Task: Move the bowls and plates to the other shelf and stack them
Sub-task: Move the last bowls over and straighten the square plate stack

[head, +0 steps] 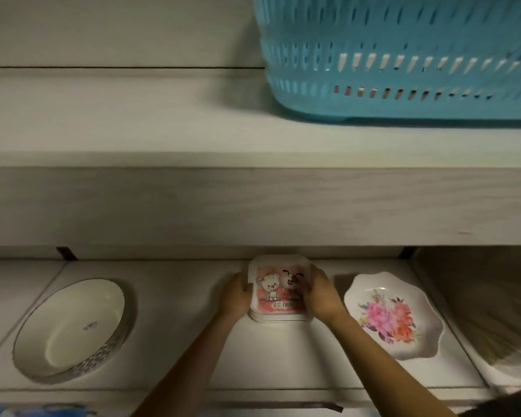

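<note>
Head view: our left hand (234,297) and right hand (321,294) clamp the square plate stack (278,291) from both sides, keeping it together to lift.

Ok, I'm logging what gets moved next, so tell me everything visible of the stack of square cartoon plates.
The stack of square plates is white with clipped corners; the top one shows a cartoon kitten and puppy on pink, with a partly covered caption. Several thin rims show at its near edge; it looks like plastic. It lies level at the lower shelf; whether resting or just lifted I cannot tell. The left hand grips its left edge, the right hand its right edge.
</note>
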Demonstrator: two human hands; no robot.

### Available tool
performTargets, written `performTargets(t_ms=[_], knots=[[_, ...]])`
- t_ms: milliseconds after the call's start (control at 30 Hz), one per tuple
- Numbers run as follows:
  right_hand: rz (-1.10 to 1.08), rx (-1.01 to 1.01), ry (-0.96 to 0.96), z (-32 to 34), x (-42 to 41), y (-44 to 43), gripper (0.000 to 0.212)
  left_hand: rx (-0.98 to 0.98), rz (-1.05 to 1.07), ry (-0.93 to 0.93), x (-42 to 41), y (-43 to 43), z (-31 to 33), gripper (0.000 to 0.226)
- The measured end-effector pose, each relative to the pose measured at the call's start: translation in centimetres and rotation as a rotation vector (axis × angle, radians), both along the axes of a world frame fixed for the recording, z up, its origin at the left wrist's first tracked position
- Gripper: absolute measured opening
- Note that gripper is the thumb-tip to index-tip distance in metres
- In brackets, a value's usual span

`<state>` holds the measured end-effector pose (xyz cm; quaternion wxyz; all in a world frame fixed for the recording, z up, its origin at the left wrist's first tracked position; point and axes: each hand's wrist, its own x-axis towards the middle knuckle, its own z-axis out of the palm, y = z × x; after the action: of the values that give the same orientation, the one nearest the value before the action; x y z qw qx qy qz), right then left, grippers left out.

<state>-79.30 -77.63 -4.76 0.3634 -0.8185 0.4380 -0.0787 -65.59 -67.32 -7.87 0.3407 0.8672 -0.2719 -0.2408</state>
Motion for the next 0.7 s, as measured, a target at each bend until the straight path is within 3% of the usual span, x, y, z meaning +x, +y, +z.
performTargets(t_ms=[200,400,700], knots=[[-0.118,0.045,0.141,-2.4,1.1,1.1,0.070,-0.060,-0.043,0.026,0.3,0.4,-1.1,0.032],[-0.110,0.008,0.104,-2.5,0.8,3.0,0.054,-0.070,-0.062,0.047,1.3,3.1,-1.2,0.033],[0.029,0.011,-0.021,-3.0,3.7,10.2,0.046,-0.023,0.024,-0.077,4.0,11.8,-1.1,0.030]])
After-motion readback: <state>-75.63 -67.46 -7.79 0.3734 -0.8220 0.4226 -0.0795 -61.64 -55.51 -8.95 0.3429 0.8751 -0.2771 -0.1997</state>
